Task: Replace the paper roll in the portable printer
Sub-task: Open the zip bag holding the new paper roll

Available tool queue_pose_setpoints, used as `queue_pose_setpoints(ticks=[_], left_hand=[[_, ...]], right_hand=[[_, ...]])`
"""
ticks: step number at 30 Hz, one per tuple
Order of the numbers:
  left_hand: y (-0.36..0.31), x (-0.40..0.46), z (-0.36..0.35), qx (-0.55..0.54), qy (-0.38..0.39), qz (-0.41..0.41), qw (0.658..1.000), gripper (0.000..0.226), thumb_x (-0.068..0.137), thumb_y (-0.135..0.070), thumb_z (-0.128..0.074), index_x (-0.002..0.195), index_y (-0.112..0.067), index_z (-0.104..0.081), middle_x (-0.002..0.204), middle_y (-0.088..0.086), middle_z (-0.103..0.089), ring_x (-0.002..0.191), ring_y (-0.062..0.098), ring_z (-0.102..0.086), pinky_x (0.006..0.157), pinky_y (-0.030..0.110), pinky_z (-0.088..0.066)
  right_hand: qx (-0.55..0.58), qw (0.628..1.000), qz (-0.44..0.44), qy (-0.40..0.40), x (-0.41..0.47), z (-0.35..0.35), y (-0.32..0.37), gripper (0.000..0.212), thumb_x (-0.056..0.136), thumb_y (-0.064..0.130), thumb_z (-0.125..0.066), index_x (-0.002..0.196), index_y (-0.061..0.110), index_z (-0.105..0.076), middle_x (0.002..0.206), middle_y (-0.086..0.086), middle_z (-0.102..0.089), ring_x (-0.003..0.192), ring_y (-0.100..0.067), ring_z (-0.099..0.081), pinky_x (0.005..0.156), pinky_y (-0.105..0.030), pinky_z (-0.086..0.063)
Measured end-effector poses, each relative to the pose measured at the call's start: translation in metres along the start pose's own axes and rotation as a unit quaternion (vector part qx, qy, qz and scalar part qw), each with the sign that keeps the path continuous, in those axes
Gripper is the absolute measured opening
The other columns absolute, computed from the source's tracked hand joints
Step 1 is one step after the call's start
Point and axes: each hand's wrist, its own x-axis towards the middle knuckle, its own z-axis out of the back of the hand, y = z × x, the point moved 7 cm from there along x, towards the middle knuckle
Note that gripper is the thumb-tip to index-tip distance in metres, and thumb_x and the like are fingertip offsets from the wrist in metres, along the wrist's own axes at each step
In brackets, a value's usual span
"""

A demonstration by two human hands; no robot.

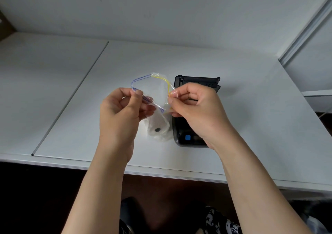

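Observation:
A clear zip bag (158, 90) with a blue and a yellow seal strip hangs above the white desk (233, 82), its mouth pulled apart. A white paper roll (159, 125) with a dark core lies in the bottom of the bag. My left hand (120, 113) pinches the blue strip on the left side. My right hand (195, 108) pinches the yellow strip on the right side. The black portable printer (188, 136) sits on the desk just right of the bag, its lid (197, 81) raised at the far end; my right hand hides its middle. A blue button shows on its near end.
A thin seam (71, 97) runs diagonally across the desk on the left. A wall rises behind the desk, and a white cabinet edge (305, 36) stands at the right. The desk's front edge (161, 172) runs below my forearms, with dark floor under it.

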Motion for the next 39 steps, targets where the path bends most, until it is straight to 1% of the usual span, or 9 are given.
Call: queue_pose_setpoints(ticks=[6, 10, 14, 19, 23, 26, 30, 32, 39], left_hand=[[-0.014, 0.001, 0.013, -0.026, -0.051, -0.064, 0.996, 0.02, 0.096, -0.009, -0.052, 0.076, -0.013, -0.053, 0.054, -0.007, -0.063, 0.048, 0.007, -0.057, 0.058, 0.024, -0.051], [-0.019, 0.001, 0.015, -0.004, -0.057, -0.087, 0.995, 0.018, 0.094, -0.011, -0.056, 0.077, -0.014, -0.056, 0.059, -0.006, -0.065, 0.051, 0.009, -0.056, 0.061, 0.024, -0.049], [-0.006, 0.005, 0.016, 0.061, -0.044, -0.027, 0.997, 0.011, 0.092, -0.022, -0.061, 0.083, -0.016, -0.066, 0.069, -0.007, -0.069, 0.06, 0.011, -0.059, 0.06, 0.019, -0.05], [0.008, 0.008, 0.04, 0.155, -0.154, 0.011, 0.976, 0.013, 0.092, -0.024, -0.059, 0.104, -0.019, -0.063, 0.097, 0.0, -0.062, 0.063, 0.005, -0.058, 0.049, 0.012, -0.043], [0.032, 0.011, 0.048, 0.216, -0.143, 0.101, 0.961, 0.043, 0.091, -0.025, -0.06, 0.131, -0.017, -0.05, 0.127, 0.007, -0.057, 0.099, 0.023, -0.058, 0.062, 0.022, -0.038], [0.046, 0.012, 0.044, 0.211, -0.103, 0.148, 0.961, 0.054, 0.088, -0.025, -0.065, 0.136, -0.011, -0.046, 0.124, 0.013, -0.059, 0.101, 0.028, -0.061, 0.078, 0.029, -0.046], [0.052, 0.011, 0.04, 0.261, -0.068, 0.158, 0.95, 0.037, 0.087, -0.027, -0.066, 0.109, 0.002, -0.066, 0.093, 0.015, -0.063, 0.073, 0.026, -0.052, 0.057, 0.022, -0.037], [0.054, 0.011, 0.036, 0.26, -0.052, 0.154, 0.952, 0.031, 0.086, -0.028, -0.066, 0.092, 0.003, -0.07, 0.081, 0.018, -0.062, 0.066, 0.025, -0.047, 0.059, 0.026, -0.036], [0.052, 0.012, 0.032, 0.263, -0.057, 0.14, 0.953, 0.014, 0.089, -0.016, -0.061, 0.097, -0.005, -0.063, 0.09, 0.008, -0.062, 0.071, 0.018, -0.051, 0.056, 0.025, -0.036]], right_hand=[[-0.005, 1.0, 0.0, 0.008, -0.002, -0.003, 0.003, 0.024, 0.081, 0.002, -0.068, 0.096, 0.014, -0.055, 0.073, 0.001, -0.066, 0.052, -0.011, -0.065, 0.066, -0.029, -0.056], [-0.074, 0.995, 0.063, 0.007, -0.005, -0.008, 0.01, 0.029, 0.077, 0.002, -0.068, 0.084, 0.021, -0.047, 0.079, -0.002, -0.062, 0.06, -0.026, -0.067, 0.062, -0.037, -0.055], [-0.24, 0.963, 0.125, 0.013, -0.005, -0.015, 0.009, 0.02, 0.076, -0.002, -0.065, 0.073, 0.016, -0.057, 0.061, 0.01, -0.051, 0.047, -0.008, -0.049, 0.051, -0.014, -0.037], [-0.365, 0.917, 0.157, -0.024, -0.003, -0.015, 0.004, 0.016, 0.076, 0.002, -0.068, 0.084, 0.016, -0.073, 0.088, 0.005, -0.046, 0.078, -0.011, -0.047, 0.066, -0.021, -0.039], [-0.383, 0.9, 0.204, -0.027, -0.003, -0.023, 0.003, 0.019, 0.069, -0.001, -0.074, 0.082, 0.012, -0.075, 0.093, 0.001, -0.066, 0.088, -0.017, -0.038, 0.078, -0.033, -0.045], [-0.407, 0.895, 0.182, 0.011, -0.004, -0.029, -0.004, 0.013, 0.073, 0.006, -0.074, 0.085, 0.01, -0.075, 0.102, 0.005, -0.072, 0.09, -0.016, -0.032, 0.081, -0.034, -0.037], [-0.475, 0.862, 0.169, 0.043, -0.008, -0.039, -0.013, 0.012, 0.076, 0.013, -0.071, 0.088, 0.017, -0.072, 0.106, 0.013, -0.069, 0.097, -0.013, -0.026, 0.069, -0.028, -0.01], [-0.498, 0.85, 0.164, 0.055, -0.009, -0.044, -0.016, 0.018, 0.077, 0.012, -0.07, 0.093, 0.02, -0.069, 0.108, 0.013, -0.068, 0.108, -0.015, -0.027, 0.071, -0.028, -0.01], [-0.491, 0.853, 0.158, 0.077, -0.01, -0.047, -0.016, 0.031, 0.081, 0.006, -0.063, 0.109, 0.019, -0.058, 0.131, 0.011, -0.058, 0.139, -0.024, -0.02, 0.097, -0.038, -0.02]])
